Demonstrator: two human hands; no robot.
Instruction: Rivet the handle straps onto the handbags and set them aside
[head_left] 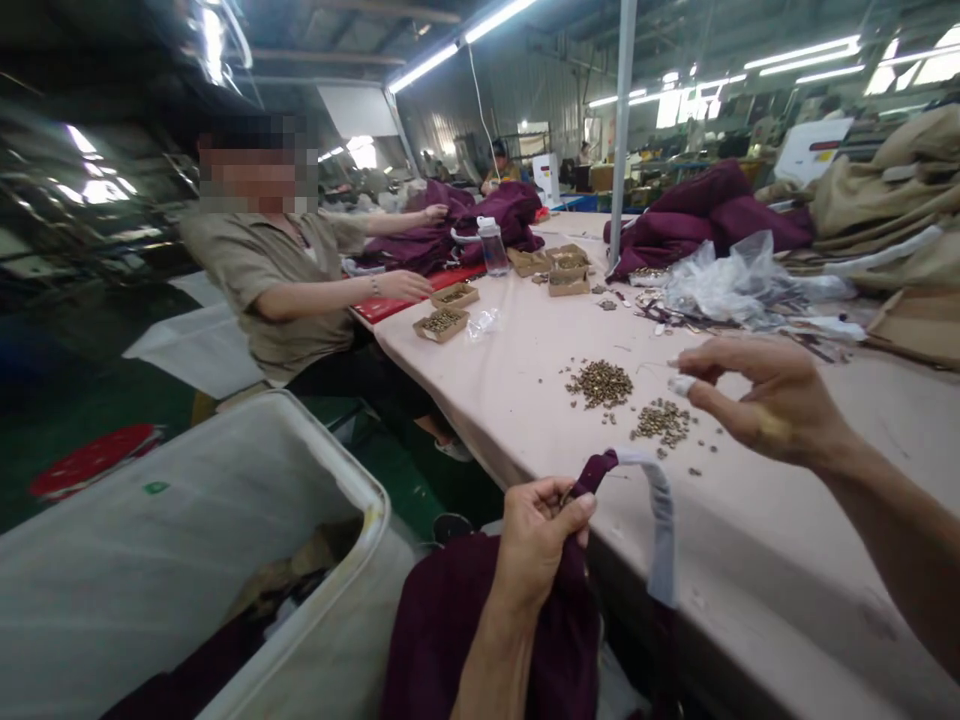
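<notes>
My left hand [536, 535] is closed on a purple fabric strap [596, 475], pinching it between thumb and fingers at the table's front edge. A pale grey wrapped length [661, 530] of the strap arcs over to the right and hangs down. Below, the rest of the purple fabric piece [442, 625] drapes over my lap. My right hand [765, 400] hovers above the table with thumb and forefinger drawn into a pinch, white tape on a fingertip. Whatever sits at those tips is too small to make out. Beneath and left of it lie small brass-coloured metal pieces [600, 383] in loose heaps.
A co-worker [292, 270] sits across at the left, reaching over small cardboard boxes [442, 323] and purple fabric. A clear bottle [492, 248], a metal post [622, 140], plastic bags [739, 280] and fabric piles stand farther back. A large white bin [300, 470] is at my left.
</notes>
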